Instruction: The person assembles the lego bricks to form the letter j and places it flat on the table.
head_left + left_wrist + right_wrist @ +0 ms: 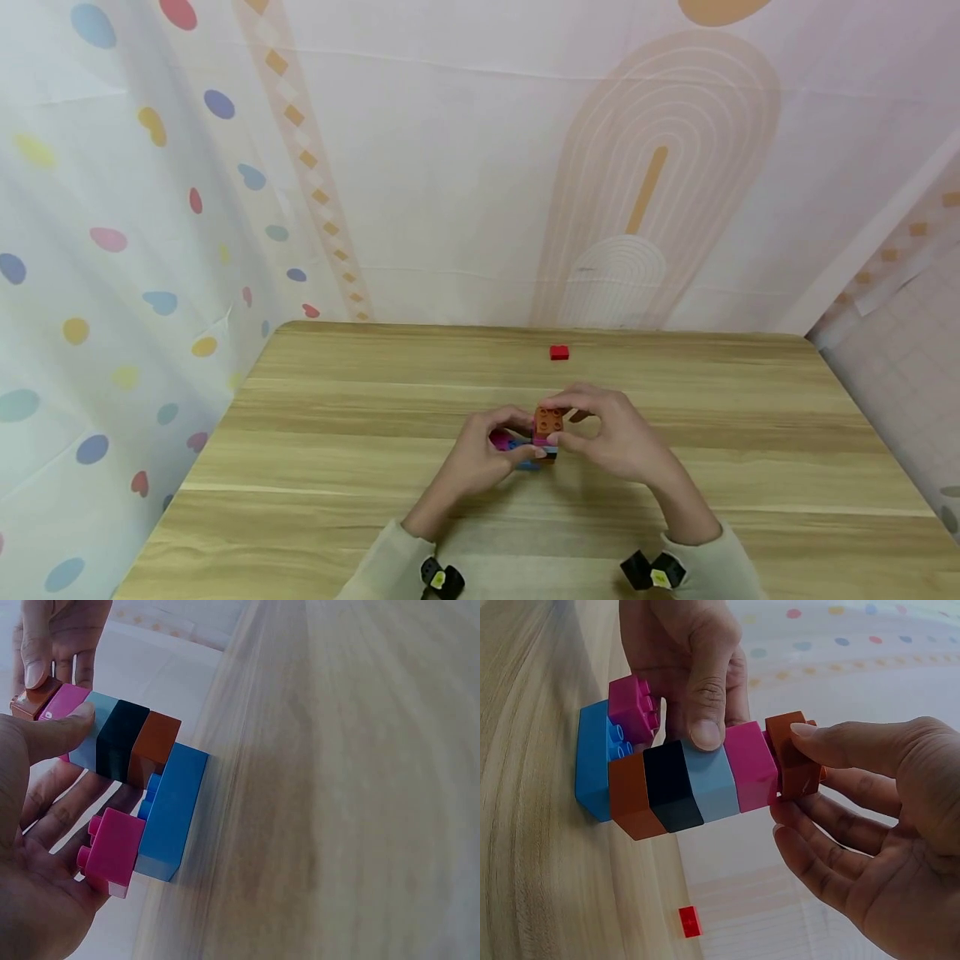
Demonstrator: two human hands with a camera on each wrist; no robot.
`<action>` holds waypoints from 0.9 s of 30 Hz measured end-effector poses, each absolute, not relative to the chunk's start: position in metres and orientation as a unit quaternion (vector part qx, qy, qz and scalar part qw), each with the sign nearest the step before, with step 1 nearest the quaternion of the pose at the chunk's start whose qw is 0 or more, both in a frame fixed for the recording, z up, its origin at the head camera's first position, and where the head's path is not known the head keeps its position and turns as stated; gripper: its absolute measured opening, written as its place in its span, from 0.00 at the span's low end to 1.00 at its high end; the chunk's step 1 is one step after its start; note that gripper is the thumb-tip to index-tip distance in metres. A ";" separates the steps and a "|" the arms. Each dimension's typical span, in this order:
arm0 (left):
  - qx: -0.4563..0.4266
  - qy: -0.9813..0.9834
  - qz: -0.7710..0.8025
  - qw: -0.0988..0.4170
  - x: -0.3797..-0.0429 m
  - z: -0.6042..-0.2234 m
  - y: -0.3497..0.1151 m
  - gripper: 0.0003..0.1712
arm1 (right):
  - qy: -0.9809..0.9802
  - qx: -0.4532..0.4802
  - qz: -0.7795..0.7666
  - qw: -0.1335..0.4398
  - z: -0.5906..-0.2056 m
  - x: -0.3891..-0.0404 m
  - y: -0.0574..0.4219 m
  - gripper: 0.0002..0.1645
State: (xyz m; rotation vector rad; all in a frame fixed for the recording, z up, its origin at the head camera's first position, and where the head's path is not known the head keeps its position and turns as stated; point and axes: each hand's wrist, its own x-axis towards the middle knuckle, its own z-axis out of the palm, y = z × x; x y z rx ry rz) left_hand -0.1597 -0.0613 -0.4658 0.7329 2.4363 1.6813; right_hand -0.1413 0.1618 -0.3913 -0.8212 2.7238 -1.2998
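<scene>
A long blue toy brick stands on the table and bears a tower at one end and a pink brick at the other. From the base up, the tower runs orange-brown, black, light blue and pink. My left hand grips the tower, its thumb on the light blue brick. With thumb and fingers, my right hand pinches an orange-brown brick at the top. That brick sits slightly tilted, a narrow gap showing between it and the pink one.
A small red brick lies farther back on the wooden table. Behind the table's far edge hangs a patterned cloth, and a dotted cloth hangs along the left side.
</scene>
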 end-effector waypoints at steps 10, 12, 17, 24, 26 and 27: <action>0.240 0.799 0.549 0.052 -0.159 -0.464 -0.061 0.14 | 0.871 -0.260 -0.416 0.016 -0.392 -0.141 0.160 0.21; 0.240 0.799 0.549 0.053 -0.159 -0.465 -0.061 0.14 | 0.874 -0.259 -0.411 0.017 -0.392 -0.141 0.160 0.21; 0.240 0.798 0.550 0.053 -0.159 -0.466 -0.061 0.14 | 0.883 -0.257 -0.392 0.012 -0.393 -0.140 0.161 0.21; 0.235 0.796 0.555 0.059 -0.158 -0.467 -0.064 0.14 | 0.883 -0.265 -0.388 0.004 -0.397 -0.140 0.157 0.20; 0.234 0.797 0.554 0.061 -0.157 -0.467 -0.065 0.13 | 0.884 -0.261 -0.388 0.004 -0.397 -0.140 0.154 0.20; 0.232 0.797 0.554 0.061 -0.157 -0.467 -0.066 0.13 | 0.885 -0.261 -0.386 0.003 -0.398 -0.141 0.153 0.20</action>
